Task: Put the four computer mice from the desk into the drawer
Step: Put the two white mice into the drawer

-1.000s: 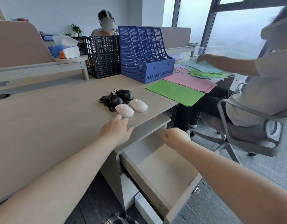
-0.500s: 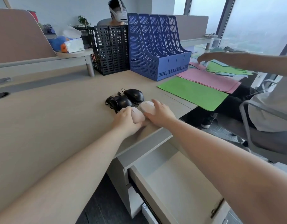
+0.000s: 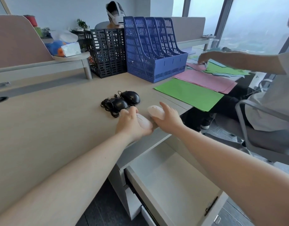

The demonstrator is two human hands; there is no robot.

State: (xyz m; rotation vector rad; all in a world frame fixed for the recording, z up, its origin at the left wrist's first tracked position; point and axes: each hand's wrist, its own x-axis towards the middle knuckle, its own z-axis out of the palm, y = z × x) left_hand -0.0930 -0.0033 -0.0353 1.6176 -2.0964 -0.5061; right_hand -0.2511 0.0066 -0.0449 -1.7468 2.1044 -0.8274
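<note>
Two white mice and two black corded mice lie near the desk's (image 3: 50,128) front edge. My left hand (image 3: 132,124) is closed around the nearer white mouse (image 3: 144,122). My right hand (image 3: 169,119) grips the other white mouse (image 3: 155,110) from its right side. Just behind them sit the left black mouse (image 3: 118,103) with its bundled cable and the right black mouse (image 3: 130,97), both untouched. Below the desk edge the drawer (image 3: 173,180) stands pulled out, its pale inside bare.
A blue file rack (image 3: 153,51) and a black file rack (image 3: 106,51) stand at the back of the desk. Green paper (image 3: 189,93) and pink sheets lie to the right. A person in a swivel chair (image 3: 248,128) sits close on the right.
Both hands moved from the desk edge and drawer onto the white mice and closed on them. The right white mouse now looks slightly lifted and drawn toward the edge.
</note>
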